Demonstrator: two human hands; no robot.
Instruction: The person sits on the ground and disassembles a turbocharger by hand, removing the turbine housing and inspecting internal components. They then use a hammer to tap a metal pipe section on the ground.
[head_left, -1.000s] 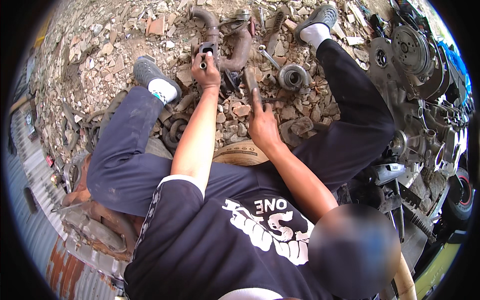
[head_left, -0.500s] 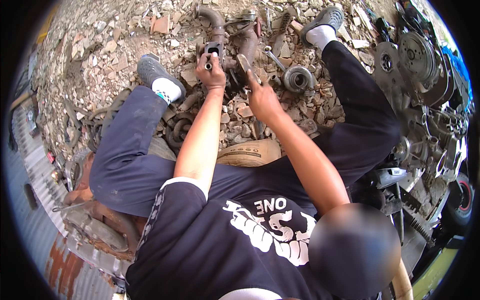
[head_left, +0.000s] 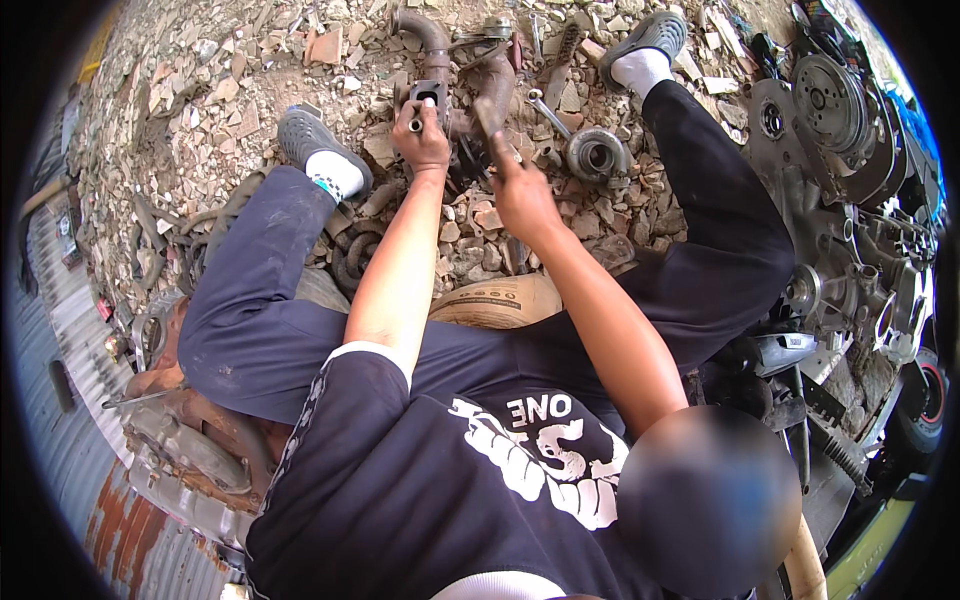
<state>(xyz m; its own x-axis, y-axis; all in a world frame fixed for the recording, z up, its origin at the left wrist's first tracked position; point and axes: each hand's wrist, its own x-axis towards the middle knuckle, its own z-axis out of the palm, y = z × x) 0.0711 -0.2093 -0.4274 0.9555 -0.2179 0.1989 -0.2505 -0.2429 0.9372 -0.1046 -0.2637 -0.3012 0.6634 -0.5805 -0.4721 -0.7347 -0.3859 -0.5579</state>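
Note:
My left hand point(head_left: 424, 150) is closed around a metal tool with a hollow round end point(head_left: 416, 125), held against a rusty exhaust manifold point(head_left: 434, 62) with a square flanged opening. The tool's far end is hidden by the hand and the manifold. To its right, my right hand point(head_left: 524, 195) grips a hammer point(head_left: 498, 145) by its handle; the head is smeared by motion. Beyond the hammer lies a second rusty pipe point(head_left: 495, 85). A turbocharger housing point(head_left: 597, 157) with a round opening rests on the stones, and a combination wrench point(head_left: 548, 112) lies beside it.
Broken stones point(head_left: 240, 90) cover the ground. A brown sack point(head_left: 500, 302) lies between my legs. Metal engine parts point(head_left: 835, 110) are piled on the right, with a tyre point(head_left: 920, 400) below. Rusty castings point(head_left: 190, 450) and corrugated sheets point(head_left: 120, 530) are at the left.
The hammer in my right hand has tilted, its head shifting slightly up and away from me. My left hand stays nearly in place on the tool.

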